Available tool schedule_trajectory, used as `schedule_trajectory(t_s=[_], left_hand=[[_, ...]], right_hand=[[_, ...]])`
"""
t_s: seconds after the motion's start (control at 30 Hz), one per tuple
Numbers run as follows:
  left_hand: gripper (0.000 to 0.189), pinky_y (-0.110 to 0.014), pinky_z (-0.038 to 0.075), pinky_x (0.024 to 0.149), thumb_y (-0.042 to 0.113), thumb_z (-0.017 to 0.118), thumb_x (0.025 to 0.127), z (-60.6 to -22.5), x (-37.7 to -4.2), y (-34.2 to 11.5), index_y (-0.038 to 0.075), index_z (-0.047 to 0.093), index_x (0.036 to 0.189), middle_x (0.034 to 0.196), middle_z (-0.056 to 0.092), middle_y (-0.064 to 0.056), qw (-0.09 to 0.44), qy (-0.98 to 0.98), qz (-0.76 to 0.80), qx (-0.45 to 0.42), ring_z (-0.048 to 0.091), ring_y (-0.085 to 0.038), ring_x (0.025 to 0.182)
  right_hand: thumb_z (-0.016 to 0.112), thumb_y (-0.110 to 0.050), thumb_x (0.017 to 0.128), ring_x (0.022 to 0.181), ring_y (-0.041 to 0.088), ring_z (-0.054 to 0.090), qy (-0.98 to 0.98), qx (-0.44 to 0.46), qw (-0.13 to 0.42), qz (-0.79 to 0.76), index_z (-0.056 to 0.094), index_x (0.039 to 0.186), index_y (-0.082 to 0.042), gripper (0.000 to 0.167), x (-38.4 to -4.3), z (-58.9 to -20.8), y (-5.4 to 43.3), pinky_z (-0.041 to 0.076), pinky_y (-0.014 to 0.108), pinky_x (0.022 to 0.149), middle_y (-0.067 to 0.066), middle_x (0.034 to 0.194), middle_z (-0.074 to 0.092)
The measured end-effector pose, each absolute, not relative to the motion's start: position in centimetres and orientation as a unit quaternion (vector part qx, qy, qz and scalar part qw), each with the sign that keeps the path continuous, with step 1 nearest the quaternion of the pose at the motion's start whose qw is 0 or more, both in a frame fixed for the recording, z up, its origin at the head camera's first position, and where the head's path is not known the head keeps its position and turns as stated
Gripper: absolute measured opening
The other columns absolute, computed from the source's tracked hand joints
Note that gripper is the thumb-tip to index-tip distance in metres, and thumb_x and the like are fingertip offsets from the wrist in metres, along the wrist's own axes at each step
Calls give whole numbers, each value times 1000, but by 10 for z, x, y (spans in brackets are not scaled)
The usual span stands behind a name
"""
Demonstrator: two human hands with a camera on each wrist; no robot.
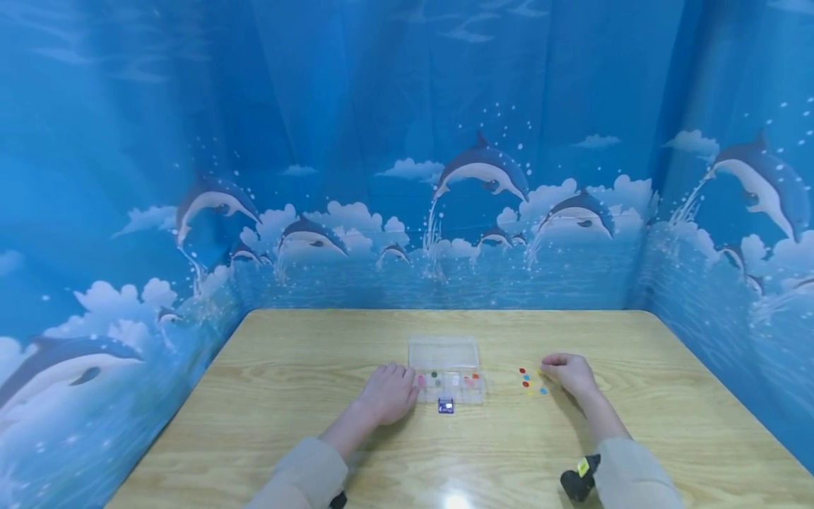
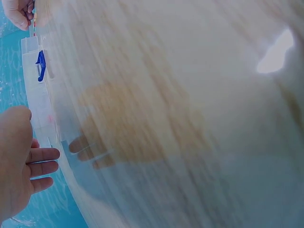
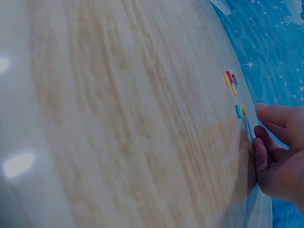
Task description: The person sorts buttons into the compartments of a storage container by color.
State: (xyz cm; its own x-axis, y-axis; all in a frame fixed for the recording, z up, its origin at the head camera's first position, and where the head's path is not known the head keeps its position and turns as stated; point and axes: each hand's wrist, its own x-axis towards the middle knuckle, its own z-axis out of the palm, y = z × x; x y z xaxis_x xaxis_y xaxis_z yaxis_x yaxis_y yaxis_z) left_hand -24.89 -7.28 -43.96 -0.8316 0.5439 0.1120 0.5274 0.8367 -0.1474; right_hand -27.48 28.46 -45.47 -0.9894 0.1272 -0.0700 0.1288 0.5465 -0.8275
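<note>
My left hand (image 1: pixel 389 392) rests against the left end of a clear plastic compartment box (image 1: pixel 470 397), its lid raised at the back. In the left wrist view, several fingers of the left hand (image 2: pixel 19 164) stretch out beside the box. A blue latch (image 1: pixel 446 406) sits at the box's front. Pink, green and red pieces lie in its compartments. To the right, my right hand (image 1: pixel 570 373) reaches down with its fingertips at a small yellow piece (image 1: pixel 541 371). In the right wrist view, this yellow piece (image 3: pixel 244 110) appears just beyond the fingertips of the right hand (image 3: pixel 282 152).
Small round red pieces (image 1: pixel 525 384), blue pieces (image 1: pixel 543 390) and a yellow one lie loose between the box and the right hand. All sit on a wood-grain table (image 1: pixel 318 339). A blue dolphin-print curtain (image 1: pixel 356 141) hangs behind the table and along its sides.
</note>
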Motion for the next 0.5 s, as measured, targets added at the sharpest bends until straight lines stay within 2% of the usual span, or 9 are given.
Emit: schedule_trajectory(t_s=[0.5], left_hand=[[30,-37,45,87,34,38,99,-440,-249,-72,8,53,103,93,56,-7,70,-956,56,-278,54,-22,93]], right_hand=[[59,-9,86,104,41,50,910,35,-1,-413,60,105,9,26,-278,-457,282,39,53,90,26,107,58]])
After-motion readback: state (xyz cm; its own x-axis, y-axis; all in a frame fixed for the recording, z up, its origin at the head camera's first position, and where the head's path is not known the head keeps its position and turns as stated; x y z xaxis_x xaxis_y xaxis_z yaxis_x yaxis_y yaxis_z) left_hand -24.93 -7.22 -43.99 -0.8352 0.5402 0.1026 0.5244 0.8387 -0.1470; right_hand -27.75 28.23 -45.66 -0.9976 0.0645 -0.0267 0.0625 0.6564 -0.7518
